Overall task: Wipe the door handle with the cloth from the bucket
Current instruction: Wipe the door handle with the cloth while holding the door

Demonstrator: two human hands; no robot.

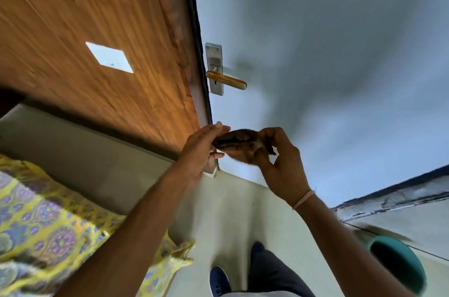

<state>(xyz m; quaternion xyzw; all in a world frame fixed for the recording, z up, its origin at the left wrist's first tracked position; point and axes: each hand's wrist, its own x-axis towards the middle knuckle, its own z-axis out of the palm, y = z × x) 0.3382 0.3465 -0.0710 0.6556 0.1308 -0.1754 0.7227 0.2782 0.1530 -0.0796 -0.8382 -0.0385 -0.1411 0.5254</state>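
A dark brown cloth [239, 145] is stretched between both of my hands, below the door handle. My left hand [202, 148] grips its left end and my right hand [281, 165] pinches its right end. The door handle [227, 80] is a yellowish lever on a silver plate [213, 58], fixed near the left edge of a grey-blue door [328, 54]. The cloth is well below the handle and apart from it. A green bucket [398, 265] stands on the floor at the lower right, by my right forearm.
A wooden panel [97, 29] with a white switch plate [109, 57] stands left of the door. A yellow patterned fabric [48, 224] covers something at the lower left. My dark trouser leg and blue shoe [218, 281] are on the pale floor below.
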